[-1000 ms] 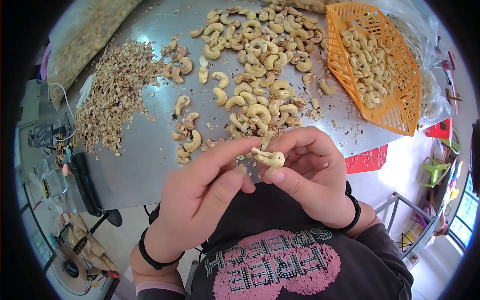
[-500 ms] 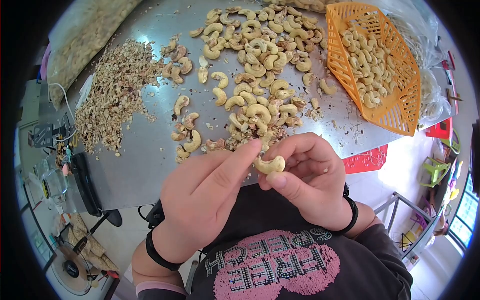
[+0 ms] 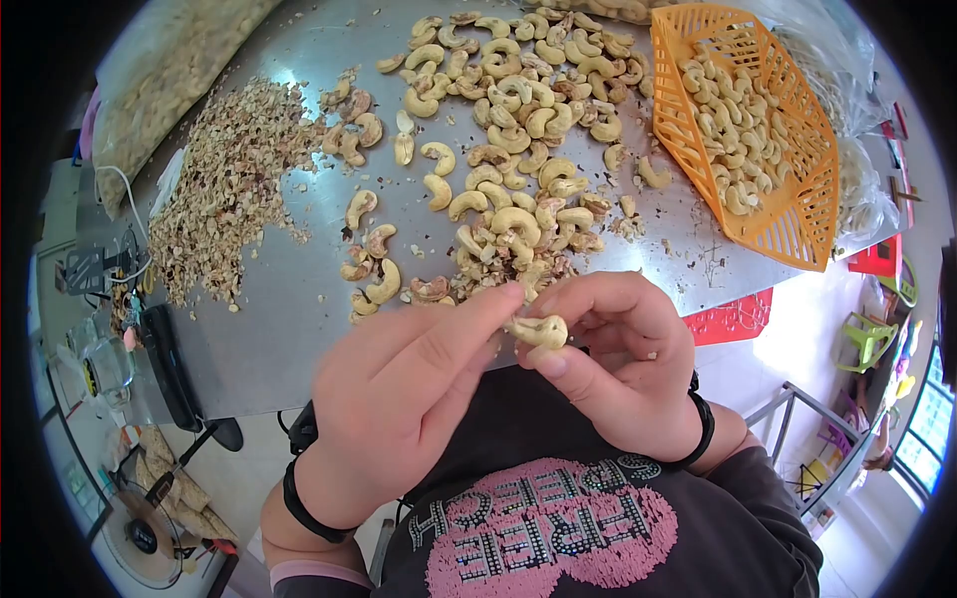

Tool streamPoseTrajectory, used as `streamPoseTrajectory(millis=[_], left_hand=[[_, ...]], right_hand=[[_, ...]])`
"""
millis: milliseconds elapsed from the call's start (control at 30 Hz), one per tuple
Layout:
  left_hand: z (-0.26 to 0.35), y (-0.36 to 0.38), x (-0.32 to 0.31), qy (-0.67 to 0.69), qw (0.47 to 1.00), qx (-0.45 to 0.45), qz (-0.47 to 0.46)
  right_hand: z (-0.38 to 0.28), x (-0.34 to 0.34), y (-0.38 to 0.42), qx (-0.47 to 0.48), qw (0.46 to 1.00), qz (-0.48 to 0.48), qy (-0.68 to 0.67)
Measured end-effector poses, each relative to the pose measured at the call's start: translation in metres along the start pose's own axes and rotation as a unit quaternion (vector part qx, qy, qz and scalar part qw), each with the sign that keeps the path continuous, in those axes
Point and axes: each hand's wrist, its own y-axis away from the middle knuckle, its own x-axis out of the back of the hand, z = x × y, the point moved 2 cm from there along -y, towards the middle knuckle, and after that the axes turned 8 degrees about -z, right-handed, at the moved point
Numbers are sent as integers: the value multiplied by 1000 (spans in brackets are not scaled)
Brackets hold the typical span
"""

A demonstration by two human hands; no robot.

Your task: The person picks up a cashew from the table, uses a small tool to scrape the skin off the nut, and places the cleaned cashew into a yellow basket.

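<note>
A pale cashew nut (image 3: 543,332) is pinched between the thumb and fingers of my right hand (image 3: 623,364), just in front of my shirt. My left hand (image 3: 394,384) is closed, its index finger pointing forward and its fingertips meeting the nut's left end. The left thumb is hidden behind that hand, so I cannot see whether anything else is in it. Just beyond my fingertips lies a heap of cashew nuts (image 3: 518,224), some with brown skin on them. A few loose cashew nuts (image 3: 383,283) rest left of that heap.
On the metal table (image 3: 269,349), a pile of skin flakes and crumbs (image 3: 224,179) spreads at left. An orange plastic basket (image 3: 807,234) holding cashews stands at right. A large bag of nuts (image 3: 174,90) lies at the far left. A red stool (image 3: 733,317) shows below the table's right edge.
The cashew nut has turned between my fingers, so its curve shows from another side. My left hand has shifted slightly left and down.
</note>
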Motion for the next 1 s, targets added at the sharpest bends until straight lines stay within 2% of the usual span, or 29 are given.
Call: streamPoseTrajectory(millis=[67,133,167,233,300,333,433,533,600,667,733,833,1000], left_hand=[[1,0,1,-32,999,-14,9],[4,-1,4,54,997,52,-12],[4,0,4,54,997,52,-12],[2,2,3,185,977,104,-20],[4,1,5,215,969,117,-32],[5,1,5,245,960,131,-43],[6,0,4,245,964,82,-69],[5,1,4,274,955,74,-92],[4,2,-1,270,957,85,-64],[3,3,-2,266,958,96,-35],[2,2,-2,247,965,51,-70],[5,1,2,267,953,71,-121],[4,2,2,248,956,83,-136]], right_hand=[[0,-1,0,11,1000,-1,9],[-1,-1,-1,22,1000,-2,17],[0,-1,-1,7,1000,-6,-5],[-1,-1,-3,-7,1000,-9,-27],[0,-1,-5,-27,993,-17,-114],[0,-1,-6,-27,993,-18,-114],[6,4,-7,-69,981,-6,-183],[9,7,-8,-98,965,-29,-243],[9,7,-8,-133,935,-63,-323],[8,5,-8,-141,932,-65,-327],[7,4,-8,-148,930,-68,-331],[7,4,-8,-165,926,-74,-330],[10,4,-6,-175,927,-60,-328]])
